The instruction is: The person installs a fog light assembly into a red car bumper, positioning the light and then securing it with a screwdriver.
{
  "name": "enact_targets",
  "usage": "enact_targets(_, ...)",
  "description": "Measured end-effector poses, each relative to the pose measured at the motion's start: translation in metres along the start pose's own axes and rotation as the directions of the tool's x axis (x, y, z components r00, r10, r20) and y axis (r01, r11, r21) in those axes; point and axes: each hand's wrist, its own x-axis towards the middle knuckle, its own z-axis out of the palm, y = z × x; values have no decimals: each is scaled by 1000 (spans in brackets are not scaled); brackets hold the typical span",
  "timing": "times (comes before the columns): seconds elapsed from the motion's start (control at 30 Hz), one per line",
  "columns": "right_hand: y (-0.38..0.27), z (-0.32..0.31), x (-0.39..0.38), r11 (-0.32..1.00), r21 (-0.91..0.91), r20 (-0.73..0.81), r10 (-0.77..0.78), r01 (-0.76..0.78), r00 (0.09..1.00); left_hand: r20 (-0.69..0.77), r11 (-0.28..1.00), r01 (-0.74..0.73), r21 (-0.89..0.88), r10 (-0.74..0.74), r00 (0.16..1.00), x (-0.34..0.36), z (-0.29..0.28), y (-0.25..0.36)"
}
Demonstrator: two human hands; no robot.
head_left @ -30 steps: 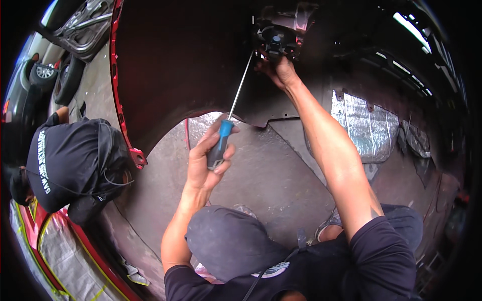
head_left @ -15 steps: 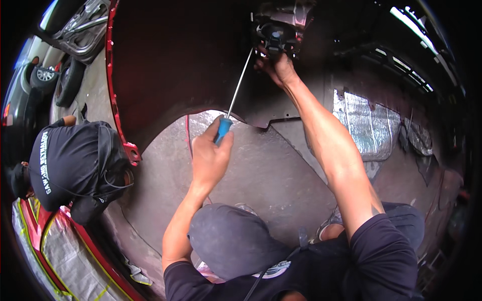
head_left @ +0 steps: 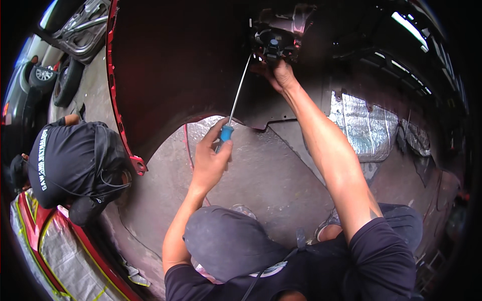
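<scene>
A screwdriver [head_left: 227,133] with a blue handle and a long thin shaft is in my left hand [head_left: 209,163]. Thumb and fingers close round its handle, and the shaft points up and away, its tip at the left edge of a black round part [head_left: 274,45]. That part sits in the dark underside of a car panel [head_left: 181,60]. My right hand [head_left: 282,78] reaches up with the arm stretched and grips the part from below; some of its fingertips are lost in shadow.
A red panel edge [head_left: 116,95] curves down on the left. Beyond it a person in a dark shirt [head_left: 75,160] bends over a red, masked car part [head_left: 70,246]. Silver foil insulation [head_left: 364,125] lies to the right. A loose wheel [head_left: 69,83] stands far left.
My left hand has shifted slightly left and the screwdriver's handle has turned a little in its fingers. The tip sits slightly lower in the picture. My right hand stays at the black part.
</scene>
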Motion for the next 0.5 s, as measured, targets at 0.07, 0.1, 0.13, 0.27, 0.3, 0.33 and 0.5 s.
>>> enact_targets(0.07, -2, 2, -3, 999, 35, 18, 6, -7, 1000, -61, 951, -119, 285, 142, 988, 1, 2, -3)
enact_targets(0.1, -4, 2, -4, 998, 53, 16, 13, -14, 1000, -81, 921, -166, 353, 206, 975, 2, 2, -2)
enact_targets(0.13, -8, 3, -6, 997, 73, 11, 19, -20, 1000, -93, 883, -208, 422, 270, 958, 2, 2, -2)
enact_targets(0.27, -12, 5, -7, 996, 74, -33, 57, -54, 998, -51, 993, 107, -44, -109, 993, -7, 2, 4)
enact_targets(0.3, -13, 5, -7, 996, 77, -47, 58, -54, 997, -38, 996, 82, -48, -84, 996, -7, 3, 1)
enact_targets(0.33, -13, 7, -8, 995, 83, -56, 63, -59, 996, -33, 997, 58, -50, -59, 998, -8, 3, -4)
enact_targets(0.5, -5, 10, -11, 994, 111, -93, 35, -25, 995, -66, 996, -23, -82, 18, 998, 2, 8, -12)
